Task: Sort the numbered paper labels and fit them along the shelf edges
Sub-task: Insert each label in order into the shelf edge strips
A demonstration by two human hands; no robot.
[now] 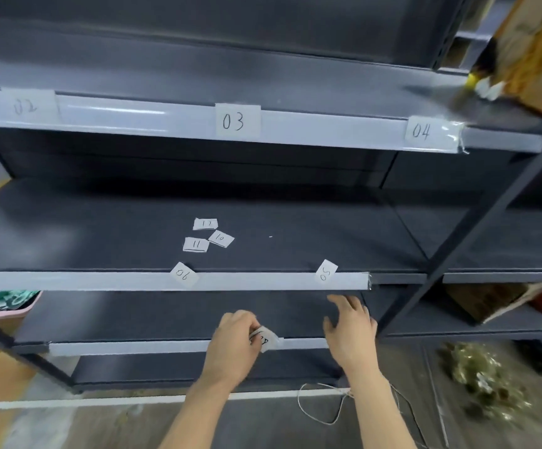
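A: What are you standing on?
B: You're on a grey-brown plank floor. A white line runs across it below the dark grey metal shelving, and a thin white cord lies looped there.
A: And to your sides?
B: A pink bin sits low at your left. A pale scattered heap lies on the floor at your right, and a brown box stands on the next bay's shelf.
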